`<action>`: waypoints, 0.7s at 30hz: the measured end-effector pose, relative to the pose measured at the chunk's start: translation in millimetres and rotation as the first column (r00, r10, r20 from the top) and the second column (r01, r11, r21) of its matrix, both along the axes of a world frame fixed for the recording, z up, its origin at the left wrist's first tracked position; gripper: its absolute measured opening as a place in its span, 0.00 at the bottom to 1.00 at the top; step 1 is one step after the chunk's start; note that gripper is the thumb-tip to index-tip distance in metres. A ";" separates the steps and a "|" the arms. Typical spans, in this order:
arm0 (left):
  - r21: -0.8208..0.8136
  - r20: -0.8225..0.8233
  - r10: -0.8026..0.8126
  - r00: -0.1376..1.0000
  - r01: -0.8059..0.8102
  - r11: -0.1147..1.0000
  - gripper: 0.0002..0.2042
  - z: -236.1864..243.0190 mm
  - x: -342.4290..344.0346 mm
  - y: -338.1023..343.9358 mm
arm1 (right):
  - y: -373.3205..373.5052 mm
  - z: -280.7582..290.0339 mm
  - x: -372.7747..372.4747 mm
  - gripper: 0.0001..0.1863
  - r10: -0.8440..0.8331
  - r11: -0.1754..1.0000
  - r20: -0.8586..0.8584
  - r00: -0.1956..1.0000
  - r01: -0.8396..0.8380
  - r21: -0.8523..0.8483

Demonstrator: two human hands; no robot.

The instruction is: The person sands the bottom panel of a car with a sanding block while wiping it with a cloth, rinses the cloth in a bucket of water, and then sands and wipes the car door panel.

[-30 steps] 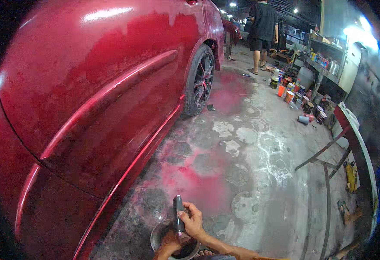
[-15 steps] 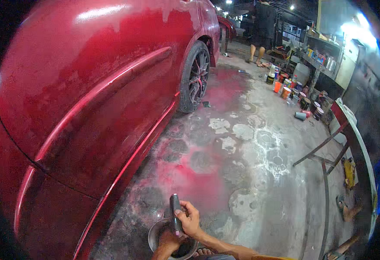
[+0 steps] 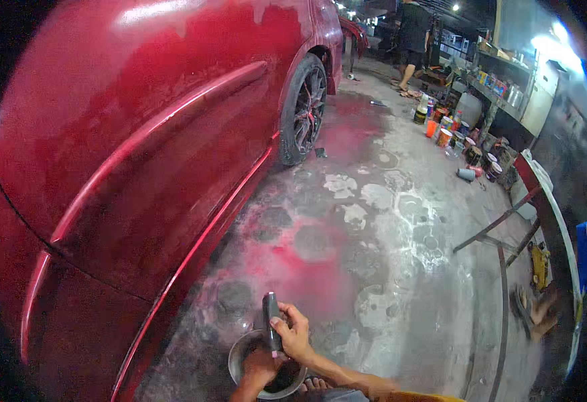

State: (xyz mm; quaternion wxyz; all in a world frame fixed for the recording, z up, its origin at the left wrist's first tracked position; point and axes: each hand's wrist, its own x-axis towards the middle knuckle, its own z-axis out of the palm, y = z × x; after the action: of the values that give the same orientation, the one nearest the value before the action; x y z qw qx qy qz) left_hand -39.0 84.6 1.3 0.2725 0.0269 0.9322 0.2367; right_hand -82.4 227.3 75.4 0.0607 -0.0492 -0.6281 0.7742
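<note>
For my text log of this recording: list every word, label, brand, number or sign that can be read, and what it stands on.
No text can be read.
Cans on the floor: any labels too small and blurred.
Containers on the shelf: likewise.
Dark block in the right hand: no lettering discernible.

Bare hands [image 3: 295, 340] close together, right curled.

We are in a car-paint workshop: a red car [image 3: 166, 174] with patchy, uneven paint stands on a bare concrete floor [image 3: 414, 321] blotched with red, and we see cans [image 3: 473, 155] clustered towards the floor's far right edge, near a loaded shelf [image 3: 506, 106].
</note>
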 end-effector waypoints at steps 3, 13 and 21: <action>0.113 0.038 0.084 0.996 -0.088 0.990 0.27 -37.2 3.3 -10.9 | -0.3 4.1 -0.1 0.19 -0.008 1.000 -0.019 1.000 0.009 0.021; 0.174 -0.016 -0.267 0.964 0.265 0.948 0.22 -44.3 -8.2 -17.3 | 4.0 4.6 -0.9 0.19 0.044 0.993 0.070 0.997 -0.051 0.107; 0.580 0.093 -0.086 0.992 0.016 0.814 0.25 -27.2 -16.3 -17.4 | 0.6 -5.3 -3.1 0.19 0.008 1.000 0.031 0.999 -0.008 0.002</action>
State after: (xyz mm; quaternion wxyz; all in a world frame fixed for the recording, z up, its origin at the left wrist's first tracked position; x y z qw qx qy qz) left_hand -55.3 67.1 -25.9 0.3108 0.1195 0.7980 0.5024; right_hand -85.4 227.9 70.1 0.0480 -0.0585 -0.6299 0.7730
